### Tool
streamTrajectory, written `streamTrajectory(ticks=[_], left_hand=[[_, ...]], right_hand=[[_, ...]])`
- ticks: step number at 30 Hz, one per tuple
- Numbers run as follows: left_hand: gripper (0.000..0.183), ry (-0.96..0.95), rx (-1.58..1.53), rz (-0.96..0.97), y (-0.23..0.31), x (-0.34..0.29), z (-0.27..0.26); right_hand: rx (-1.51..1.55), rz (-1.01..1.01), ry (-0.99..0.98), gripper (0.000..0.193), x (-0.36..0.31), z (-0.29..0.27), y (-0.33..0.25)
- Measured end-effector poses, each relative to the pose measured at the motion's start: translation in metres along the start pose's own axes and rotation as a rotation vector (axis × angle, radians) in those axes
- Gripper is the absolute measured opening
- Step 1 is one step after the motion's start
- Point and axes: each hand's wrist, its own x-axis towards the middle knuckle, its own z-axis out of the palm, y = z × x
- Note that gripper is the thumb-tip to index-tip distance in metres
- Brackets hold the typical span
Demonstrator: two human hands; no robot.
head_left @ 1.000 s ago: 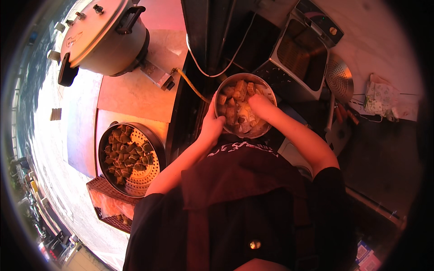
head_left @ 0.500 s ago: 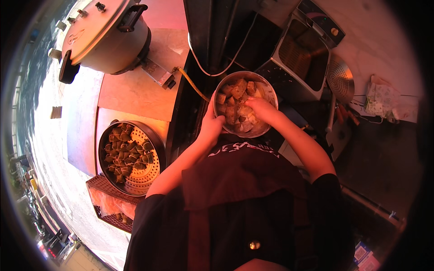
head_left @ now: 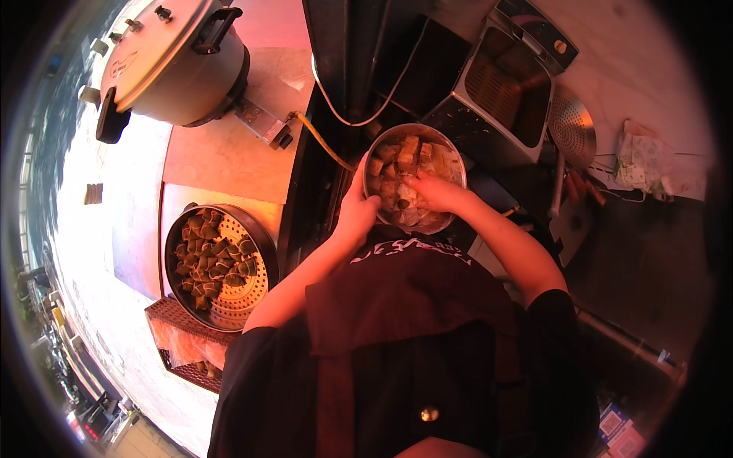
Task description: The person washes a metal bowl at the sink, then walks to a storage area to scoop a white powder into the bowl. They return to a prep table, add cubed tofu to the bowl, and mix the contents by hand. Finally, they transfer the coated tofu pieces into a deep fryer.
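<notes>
A round metal bowl [head_left: 459, 162] is held in front of my body, with brown food chunks [head_left: 410, 150] and paler, thin pieces [head_left: 416, 217] inside. At its left side my left hand [head_left: 357, 212] grips the wall, thumb over the rim. My right hand [head_left: 437, 191] reaches in over the right rim, its fingers drawn together down among the pieces. The fingertips are partly hidden, so what they pinch, if anything, does not show.
On the counter at left stand a large pressure cooker [head_left: 179, 80] and a perforated steamer pan [head_left: 258, 282] with leaf-wrapped parcels [head_left: 210, 259]. A basket [head_left: 179, 309] sits below it. Behind are a fryer [head_left: 504, 84], a skimmer [head_left: 573, 130] and a yellow hose [head_left: 324, 141].
My right hand has shifted slightly left and down inside the bowl, and the chunks lie differently. My left hand keeps its hold on the bowl.
</notes>
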Motion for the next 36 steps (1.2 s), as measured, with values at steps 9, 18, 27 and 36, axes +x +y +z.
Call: streamTrajectory(ticks=[9, 18, 27, 36], left_hand=[[0.089, 0.012, -0.066, -0.109, 0.002, -0.001, 0.005], [0.088, 0.034, -0.061, -0.097, -0.005, -0.004, 0.006], [0.087, 0.043, 0.009, -0.012, -0.009, -0.002, 0.003], [0.086, 0.097, -0.174, -0.263, 0.002, -0.007, 0.007]], right_hand=[[0.023, -0.032, -0.319, 0.041, 0.021, -0.035, 0.029], [-0.046, 0.091, -0.074, 0.034, 0.005, -0.022, 0.014], [0.172, 0.159, 0.06, 0.041, 0.01, 0.023, 0.0], [-0.247, 0.135, 0.096, 0.02, 0.034, 0.005, 0.039]])
